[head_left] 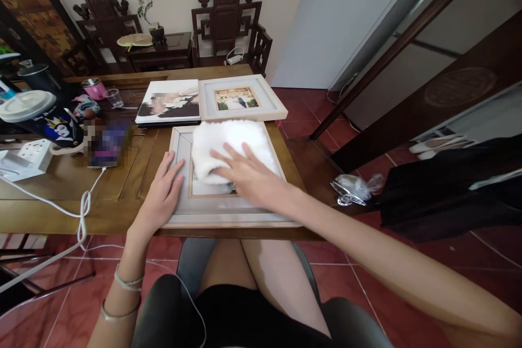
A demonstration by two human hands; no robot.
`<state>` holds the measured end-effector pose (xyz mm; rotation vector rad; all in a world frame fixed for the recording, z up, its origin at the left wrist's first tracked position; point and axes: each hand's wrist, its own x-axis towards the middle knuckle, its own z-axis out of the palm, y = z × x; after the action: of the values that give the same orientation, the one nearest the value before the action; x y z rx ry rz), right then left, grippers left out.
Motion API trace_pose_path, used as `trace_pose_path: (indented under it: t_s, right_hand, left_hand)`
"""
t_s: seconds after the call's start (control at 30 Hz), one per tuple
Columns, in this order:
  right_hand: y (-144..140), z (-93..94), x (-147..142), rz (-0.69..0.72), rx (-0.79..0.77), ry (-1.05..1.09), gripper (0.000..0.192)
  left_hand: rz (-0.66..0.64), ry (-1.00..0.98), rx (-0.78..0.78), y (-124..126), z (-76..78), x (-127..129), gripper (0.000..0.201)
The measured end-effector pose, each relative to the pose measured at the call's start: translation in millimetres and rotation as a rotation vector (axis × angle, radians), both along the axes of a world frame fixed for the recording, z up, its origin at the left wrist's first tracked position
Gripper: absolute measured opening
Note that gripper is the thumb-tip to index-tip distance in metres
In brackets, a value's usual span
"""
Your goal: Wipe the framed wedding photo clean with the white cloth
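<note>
Three picture frames on the table: nearest frame (212, 212) under left hand (161, 196), fingers together, flat. Right hand (244, 174), fingers spread, pressing one white towel (228, 141); two more frames (240, 99) beyond fingertips.

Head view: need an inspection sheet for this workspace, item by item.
Surface: wooden table, mostly covered.
Job's things: white cloth lying on the near picture frame.
Clutter: second frame, photo book, pink cup, glass, white power strip.
Hands: left hand flat on the near frame's left edge; right hand flat on the cloth.
Cables: white cable hanging over the table edge.
Surroundings: carved chairs, red tile floor.
</note>
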<state>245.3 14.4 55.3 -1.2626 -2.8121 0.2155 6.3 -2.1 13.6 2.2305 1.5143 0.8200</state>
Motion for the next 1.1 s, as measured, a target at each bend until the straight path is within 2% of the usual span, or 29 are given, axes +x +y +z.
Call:
trace_pose_path:
  t_s: [0.1, 0.17, 0.27, 0.37, 0.47, 0.57, 0.67, 0.83, 0.93, 1.03, 1.1]
  right_hand:
    - [26, -2.6, -1, -0.097, 0.104, -0.005, 0.077]
    - [28, -3.2, -7, -0.090, 0.085, -0.025, 0.077]
    - [6, 1.8, -20, -0.006, -0.031, -0.064, 0.076]
    - [-30, 19.4, -21, 0.144, -0.189, -0.084, 0.074]
    - [-57, 41.0, -6, 0.255, -0.332, -0.076, 0.076]
    - [-65, 48.8, 14, 0.247, -0.367, -0.003, 0.076]
    - [-52, 38.1, 28, 0.149, -0.294, 0.049, 0.072]
    - [-2, 7.6, 35, -0.025, 0.014, -0.005, 0.068]
    - [26, -1.4, 35, -0.172, 0.150, -0.008, 0.069]
    - [31, -0.8, 32, -0.185, 0.144, -0.028, 0.070]
    - [17, 3.6, 29, -0.144, 0.096, -0.064, 0.070]
  left_hand:
    - [-0.002, 0.004, 0.001, -1, 0.3, 0, 0.047]
    - [-0.001, 0.000, -0.001, -1, 0.4, 0, 0.048]
    - [0.003, -0.011, -0.009, 0, -0.1, 0, 0.047]
    - [0.009, -0.038, -0.007, 1, -0.7, 0, 0.048]
    - [0.015, -0.050, -0.008, 0, -0.8, 1, 0.049]
    - [0.017, -0.038, -0.009, 0, -0.7, 1, 0.049]
    - [0.013, -0.026, -0.004, -1, -0.5, 1, 0.049]
    - [0.001, -0.001, -0.006, -1, 0.6, 0, 0.048]
    - [-0.006, 0.002, -0.003, -1, 1.0, 0, 0.047]
    - [-0.007, -0.004, -0.003, -2, 0.8, -1, 0.046]
    - [-0.006, -0.011, -0.008, -1, 0.7, -1, 0.046]
